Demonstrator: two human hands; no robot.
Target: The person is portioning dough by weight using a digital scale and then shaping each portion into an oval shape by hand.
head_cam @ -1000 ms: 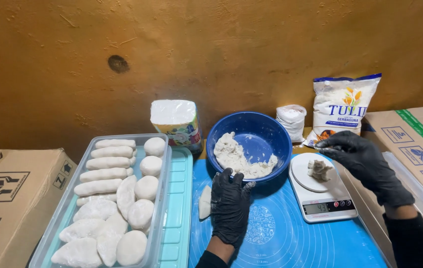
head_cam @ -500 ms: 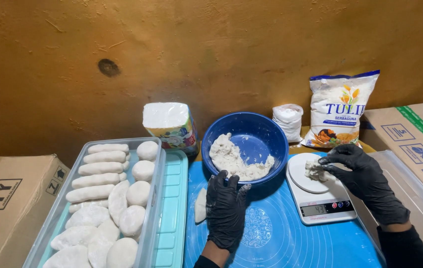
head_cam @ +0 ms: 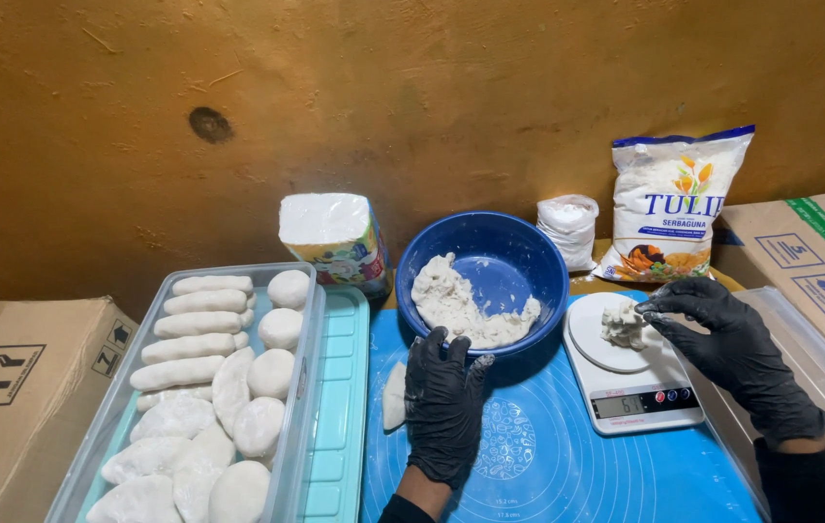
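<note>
Right fingers point(head_cam: 669, 308): pinched narrow on the dough lump point(head_cam: 623, 324), black-gloved right hand point(head_cam: 727, 349) arched over the scale's right edge.
Left fingers point(head_cam: 440, 353): spread wide, left hand point(head_cam: 444, 407) flat on the blue mat point(head_cam: 567, 465), tips at the blue bowl point(head_cam: 483, 276) rim, holding nothing.
Dough lump: on the white kitchen scale point(head_cam: 633, 373), at the mat's far right corner.
Edges: clear tray point(head_cam: 301, 358) of shaped dough borders the mat's left edge; cardboard box point(head_cam: 819, 257) flanks the right.
Open room: bare mat along the near edge, between the hands.
Flat dough piece point(head_cam: 394, 395): just left of the left hand.
</note>
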